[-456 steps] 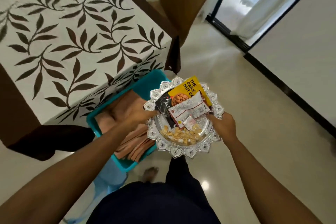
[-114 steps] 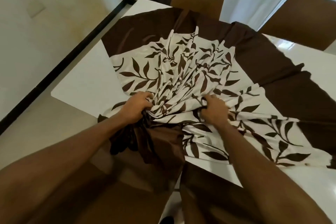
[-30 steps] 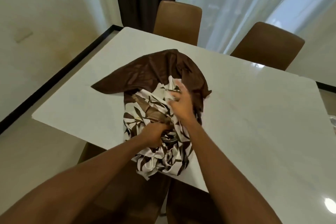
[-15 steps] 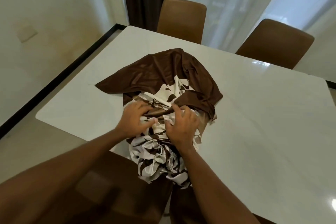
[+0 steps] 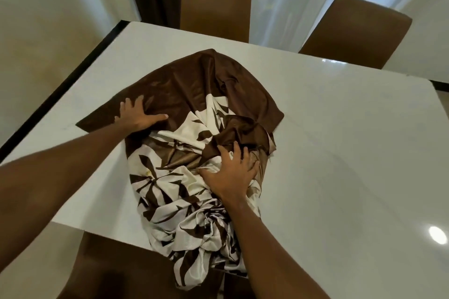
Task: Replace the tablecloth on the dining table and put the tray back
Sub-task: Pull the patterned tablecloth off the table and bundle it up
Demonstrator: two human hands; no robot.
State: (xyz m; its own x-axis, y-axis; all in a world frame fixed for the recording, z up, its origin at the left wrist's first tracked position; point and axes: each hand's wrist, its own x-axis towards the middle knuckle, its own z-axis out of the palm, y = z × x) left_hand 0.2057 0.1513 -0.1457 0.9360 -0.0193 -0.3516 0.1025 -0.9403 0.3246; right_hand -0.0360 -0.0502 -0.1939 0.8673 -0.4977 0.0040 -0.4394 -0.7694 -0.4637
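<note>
The brown and white leaf-print tablecloth (image 5: 194, 109) lies bunched in a heap on the white dining table (image 5: 340, 153), its lower end hanging over the near edge. My left hand (image 5: 137, 116) rests flat with spread fingers on the brown border at the heap's left side. My right hand (image 5: 230, 175) presses into the crumpled middle, fingers curled into the folds near a brown fold. The tray is not in view.
Two brown chairs stand at the far side, one (image 5: 216, 5) at the middle and one (image 5: 357, 34) to the right. A near chair back (image 5: 116, 272) sits under the hanging cloth. A wall with a dark floor strip runs along the left.
My left hand has moved out from the middle of the heap to its left brown edge and flattened. My right hand stays on the bunched centre. The heap lies wider.
</note>
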